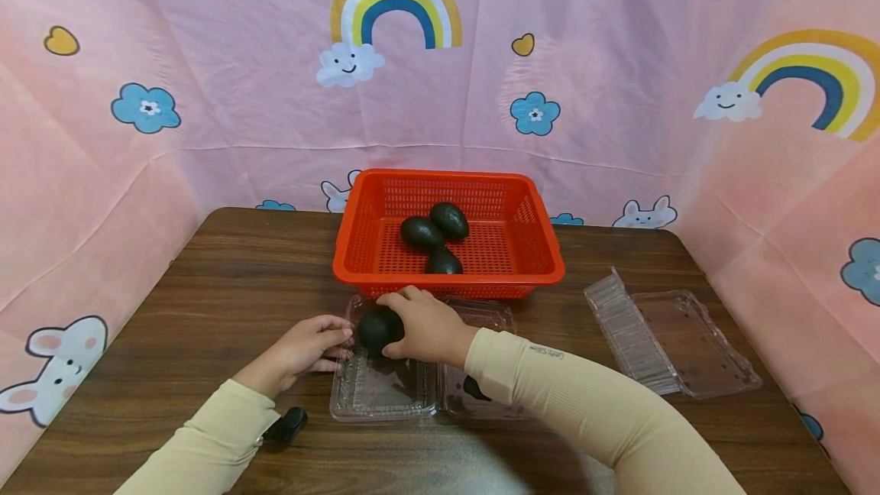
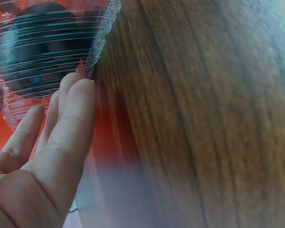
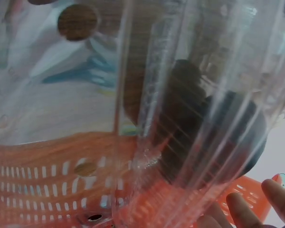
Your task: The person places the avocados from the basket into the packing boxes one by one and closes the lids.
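A clear plastic clamshell container (image 1: 385, 403) lies unfolded on the table in front of the red basket. My right hand (image 1: 429, 327) holds a dark green avocado (image 1: 374, 329) at the far end of its left half, fingers and thumb around the fruit. At the container's left wall is my left hand (image 1: 305, 350), its fingers loosely extended against or close to the plastic. Through the ribbed wall, the left wrist view shows the avocado (image 2: 38, 57) beyond the fingertips. The right wrist view shows the avocado (image 3: 237, 137) behind clear plastic. My right forearm hides part of the container's other half.
Behind the container stands a red plastic basket (image 1: 536, 277) with three avocados (image 1: 422, 234) in it. Another clear clamshell container (image 1: 694, 342) lies unfolded on the right side of the wooden table (image 1: 227, 289). Pink patterned cloth (image 1: 261, 44) encloses the back and sides.
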Demonstrator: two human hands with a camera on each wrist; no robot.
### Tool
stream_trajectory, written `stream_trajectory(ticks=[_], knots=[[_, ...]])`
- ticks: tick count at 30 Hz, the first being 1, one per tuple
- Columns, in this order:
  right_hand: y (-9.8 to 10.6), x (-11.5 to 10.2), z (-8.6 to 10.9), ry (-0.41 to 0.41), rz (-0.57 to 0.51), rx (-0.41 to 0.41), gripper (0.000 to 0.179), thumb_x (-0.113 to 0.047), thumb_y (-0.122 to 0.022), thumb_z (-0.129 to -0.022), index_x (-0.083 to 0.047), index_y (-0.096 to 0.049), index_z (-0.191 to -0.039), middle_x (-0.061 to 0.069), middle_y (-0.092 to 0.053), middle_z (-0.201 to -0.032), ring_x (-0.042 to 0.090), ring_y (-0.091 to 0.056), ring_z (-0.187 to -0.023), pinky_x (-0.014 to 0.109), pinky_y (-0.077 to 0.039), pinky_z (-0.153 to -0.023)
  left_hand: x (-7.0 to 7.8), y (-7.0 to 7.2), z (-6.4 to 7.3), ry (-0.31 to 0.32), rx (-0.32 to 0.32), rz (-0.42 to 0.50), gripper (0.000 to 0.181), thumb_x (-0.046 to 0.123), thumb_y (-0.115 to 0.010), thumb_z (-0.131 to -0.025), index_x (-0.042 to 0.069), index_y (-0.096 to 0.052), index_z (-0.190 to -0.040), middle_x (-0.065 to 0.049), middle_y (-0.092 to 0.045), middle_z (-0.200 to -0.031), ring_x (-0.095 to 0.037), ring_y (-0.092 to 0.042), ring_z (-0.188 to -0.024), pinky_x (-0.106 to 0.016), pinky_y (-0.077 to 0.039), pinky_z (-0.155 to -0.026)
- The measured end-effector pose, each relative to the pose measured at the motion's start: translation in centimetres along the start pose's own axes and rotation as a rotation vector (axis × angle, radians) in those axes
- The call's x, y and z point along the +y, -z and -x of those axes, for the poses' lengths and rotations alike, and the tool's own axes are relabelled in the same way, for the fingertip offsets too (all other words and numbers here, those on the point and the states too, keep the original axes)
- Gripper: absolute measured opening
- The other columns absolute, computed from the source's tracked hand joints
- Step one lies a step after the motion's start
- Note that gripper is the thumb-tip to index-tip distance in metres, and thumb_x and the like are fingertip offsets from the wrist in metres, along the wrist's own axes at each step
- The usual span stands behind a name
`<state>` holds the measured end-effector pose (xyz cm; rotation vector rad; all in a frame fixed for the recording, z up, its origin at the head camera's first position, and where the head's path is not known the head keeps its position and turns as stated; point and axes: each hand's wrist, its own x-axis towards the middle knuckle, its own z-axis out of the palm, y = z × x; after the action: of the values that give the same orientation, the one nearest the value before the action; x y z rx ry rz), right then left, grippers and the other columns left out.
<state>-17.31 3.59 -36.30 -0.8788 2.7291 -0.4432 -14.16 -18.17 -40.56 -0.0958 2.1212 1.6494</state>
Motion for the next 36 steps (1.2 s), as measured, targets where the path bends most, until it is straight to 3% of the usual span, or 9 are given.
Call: stream_trajectory(ticks=[13,36], knots=[[0.0,-0.3,1.0,0.036,-0.002,0.009,0.068,-0.039,-0.08,-0.078,-0.023,-0.051,-0.138,0.002,-0.054,-0.127,0.019,-0.053,-0.112,0.036,-0.049,-0.092,0.1,-0.2,0.0,0.0,-0.006,0.005,0.037,0.012,-0.044,-0.102,-0.013,-0.044,-0.129,-0.024,-0.057,-0.115,-0.021,-0.063,-0.095,-0.038,-0.056,-0.078],[2.0,-0.6,2.5,0.073,-0.094,0.052,0.071,-0.039,-0.078,-0.08,-0.022,-0.048,-0.141,0.003,-0.05,-0.135,0.018,-0.05,-0.12,0.037,-0.046,-0.098,0.0,0.3,-0.1,-0.018,-0.015,-0.013,0.039,0.014,-0.045,-0.102,-0.014,-0.042,-0.13,-0.025,-0.057,-0.116,-0.022,-0.064,-0.095,-0.039,-0.056,-0.078]])
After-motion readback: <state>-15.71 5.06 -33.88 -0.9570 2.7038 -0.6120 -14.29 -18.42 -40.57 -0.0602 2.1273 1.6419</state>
